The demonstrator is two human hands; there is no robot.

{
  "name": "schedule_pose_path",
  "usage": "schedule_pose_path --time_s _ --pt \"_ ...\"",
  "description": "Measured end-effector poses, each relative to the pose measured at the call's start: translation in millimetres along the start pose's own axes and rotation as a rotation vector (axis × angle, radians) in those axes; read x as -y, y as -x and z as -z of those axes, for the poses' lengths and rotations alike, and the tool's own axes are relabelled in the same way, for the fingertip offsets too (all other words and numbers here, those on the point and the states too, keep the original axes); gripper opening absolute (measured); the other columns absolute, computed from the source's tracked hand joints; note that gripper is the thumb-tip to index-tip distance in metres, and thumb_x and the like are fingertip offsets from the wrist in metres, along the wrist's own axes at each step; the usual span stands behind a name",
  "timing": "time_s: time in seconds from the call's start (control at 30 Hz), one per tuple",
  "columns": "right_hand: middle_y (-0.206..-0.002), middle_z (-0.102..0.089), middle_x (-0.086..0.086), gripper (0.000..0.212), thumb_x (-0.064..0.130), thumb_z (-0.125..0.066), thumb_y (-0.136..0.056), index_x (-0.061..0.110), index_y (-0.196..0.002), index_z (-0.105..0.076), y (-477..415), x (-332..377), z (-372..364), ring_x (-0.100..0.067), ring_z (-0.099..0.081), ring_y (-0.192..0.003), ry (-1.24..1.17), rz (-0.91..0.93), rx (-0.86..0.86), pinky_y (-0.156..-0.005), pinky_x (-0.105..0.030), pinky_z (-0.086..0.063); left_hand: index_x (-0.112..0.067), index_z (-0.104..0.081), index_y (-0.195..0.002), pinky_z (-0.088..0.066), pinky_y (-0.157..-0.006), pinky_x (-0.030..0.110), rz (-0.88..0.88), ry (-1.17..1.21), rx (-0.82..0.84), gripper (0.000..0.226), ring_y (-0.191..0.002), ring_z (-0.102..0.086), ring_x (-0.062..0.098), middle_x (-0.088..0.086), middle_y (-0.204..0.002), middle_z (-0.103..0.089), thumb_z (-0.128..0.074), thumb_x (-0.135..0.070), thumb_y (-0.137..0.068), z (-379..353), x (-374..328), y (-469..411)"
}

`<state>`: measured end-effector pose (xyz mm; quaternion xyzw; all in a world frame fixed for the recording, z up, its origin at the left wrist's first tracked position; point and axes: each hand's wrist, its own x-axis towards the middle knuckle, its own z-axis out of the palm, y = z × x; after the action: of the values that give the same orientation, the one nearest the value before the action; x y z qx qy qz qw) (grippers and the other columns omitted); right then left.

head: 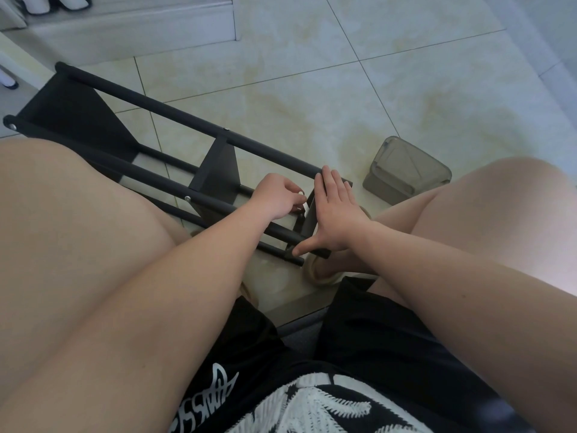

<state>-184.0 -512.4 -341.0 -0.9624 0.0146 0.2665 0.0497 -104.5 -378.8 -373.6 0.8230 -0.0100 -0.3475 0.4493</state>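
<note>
A black metal rack (175, 117) with round tubes and flat shelf panels lies on its side on the tiled floor between my knees. My right hand (335, 210) lies flat with straight fingers on the rack's nearest end panel, thumb spread down onto a lower tube end. My left hand (276, 195) has its fingers curled and pinches a small white tool (302, 200) at a joint just left of that panel. The tool's tip and the fastener under it are mostly hidden by the fingers.
A translucent grey plastic box (406, 170) stands on the floor to the right of the rack. A beige slipper (321, 276) shows under my right wrist. A white step or cabinet base (134, 23) runs along the top left. My bare knees flank the rack.
</note>
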Motion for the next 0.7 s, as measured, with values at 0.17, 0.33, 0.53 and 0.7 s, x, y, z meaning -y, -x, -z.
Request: schedule_pose_path --time_s 0.17,0.33,0.53,0.7 --pt "-0.164 0.028 -0.017 0.166 0.094 -0.066 -0.049 0.001 -0.156 0.020 -0.6 -0.6 -0.6 -0.033 0.027 -0.151 -0.007 0.002 0.000 -0.123 -0.045 0.012 -0.021 -0.072 -0.091 -0.058 -0.089 0.035 -0.024 -0.017 0.049 0.005 -0.076 -0.073 0.007 -0.005 -0.074 -0.076 -0.068 -0.020 -0.092 -0.6 1.3 -1.3" --pt "-0.164 0.028 -0.016 0.167 0.096 -0.065 -0.047 0.002 -0.156 0.021 -1.4 -0.7 -2.2 -0.032 0.027 -0.151 -0.008 0.002 -0.002 -0.121 -0.043 0.014 -0.025 -0.069 -0.078 -0.056 -0.085 0.031 -0.033 -0.061 0.078 0.015 -0.071 -0.073 0.006 -0.005 -0.071 -0.076 -0.067 -0.018 -0.092 -0.5 4.1 -3.8" --pt "-0.164 0.027 -0.016 0.167 0.097 -0.063 -0.046 0.002 -0.156 0.021 -1.9 -1.0 -2.8 -0.032 0.026 -0.152 0.001 0.002 -0.009 -0.122 -0.045 0.012 -0.027 -0.068 -0.079 -0.055 -0.081 0.031 -0.016 -0.141 0.119 0.015 -0.075 -0.073 0.008 -0.005 -0.072 -0.076 -0.066 -0.018 -0.091 0.2 4.7 -4.4" --pt "-0.164 0.028 -0.016 0.167 0.096 -0.064 -0.047 0.001 -0.156 0.020 -1.8 -0.5 -1.8 -0.032 0.026 -0.152 0.003 0.002 -0.003 -0.122 -0.045 0.012 -0.026 -0.067 -0.083 -0.050 -0.074 0.029 0.012 -0.132 0.167 0.012 -0.065 -0.071 -0.001 -0.012 -0.069 -0.075 -0.064 -0.020 -0.092 -0.1 3.7 -4.6"
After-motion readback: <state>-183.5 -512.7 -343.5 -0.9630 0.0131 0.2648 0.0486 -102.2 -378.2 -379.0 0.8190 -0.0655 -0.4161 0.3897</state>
